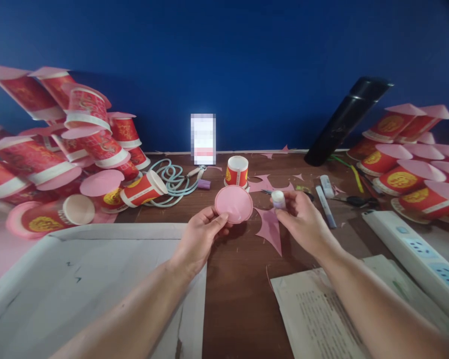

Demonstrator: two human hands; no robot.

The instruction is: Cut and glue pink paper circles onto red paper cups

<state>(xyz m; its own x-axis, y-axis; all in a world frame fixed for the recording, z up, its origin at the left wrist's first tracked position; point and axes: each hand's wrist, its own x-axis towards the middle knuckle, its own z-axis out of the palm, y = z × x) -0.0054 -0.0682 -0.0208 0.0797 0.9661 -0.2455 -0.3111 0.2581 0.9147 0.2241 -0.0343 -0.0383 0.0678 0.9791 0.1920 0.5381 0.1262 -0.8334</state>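
Pink disc [233, 202], round and plain, is pinched in the left hand [202, 233]; right hand [303, 215] grips a white-topped tube [278, 200].

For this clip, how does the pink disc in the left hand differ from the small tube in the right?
The pink disc is broad and round, while the small tube is a narrow cylinder. The disc is pink; the tube has a white top and pale purplish side. Both are held by the fingers, one in the left hand, the other in the right hand.
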